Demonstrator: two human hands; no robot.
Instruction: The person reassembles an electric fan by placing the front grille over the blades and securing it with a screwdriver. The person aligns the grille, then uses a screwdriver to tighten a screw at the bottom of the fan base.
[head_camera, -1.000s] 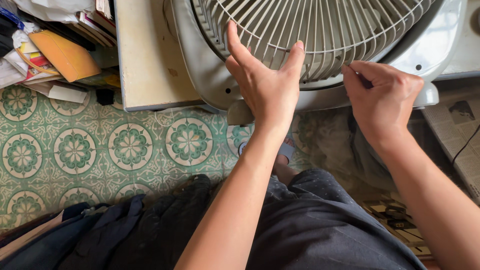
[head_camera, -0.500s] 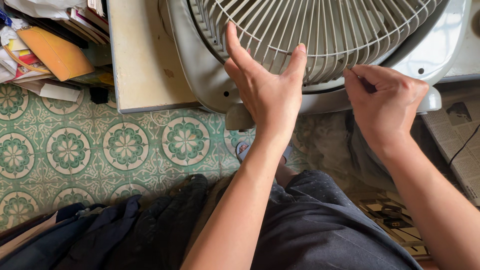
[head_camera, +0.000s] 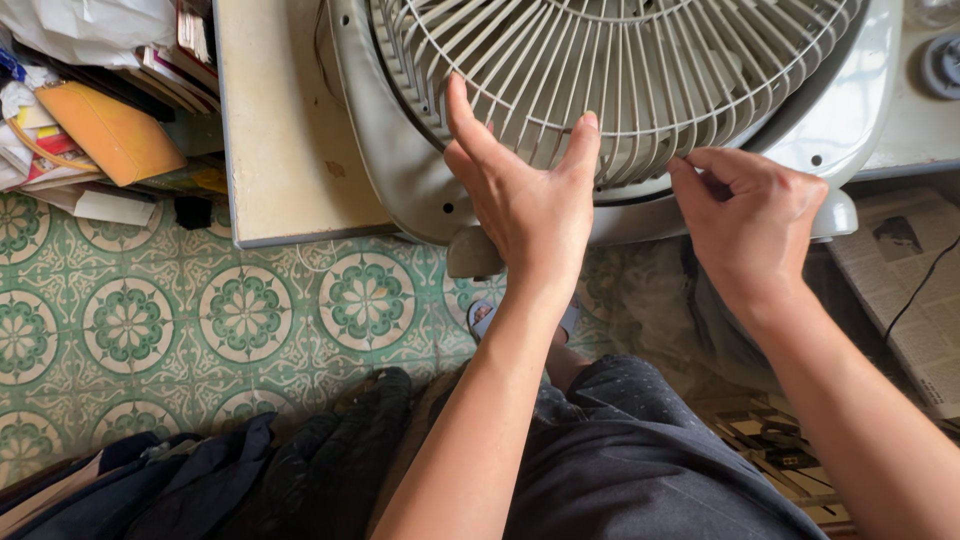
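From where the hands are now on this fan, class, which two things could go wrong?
The left hand lies spread on the fan grille, fingers over the slots; a fingertip could slip between the thin ribs. The fan housing overhangs the table edge, so pressure from the right hand, pinching at the grille's rim, might tip it towards the tiled floor.

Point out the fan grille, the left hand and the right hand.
fan grille (head_camera: 640, 70): head view, on the bare ribs above both hands.
left hand (head_camera: 525, 205): head view, on the back of the hand.
right hand (head_camera: 755, 220): head view, on the knuckles.
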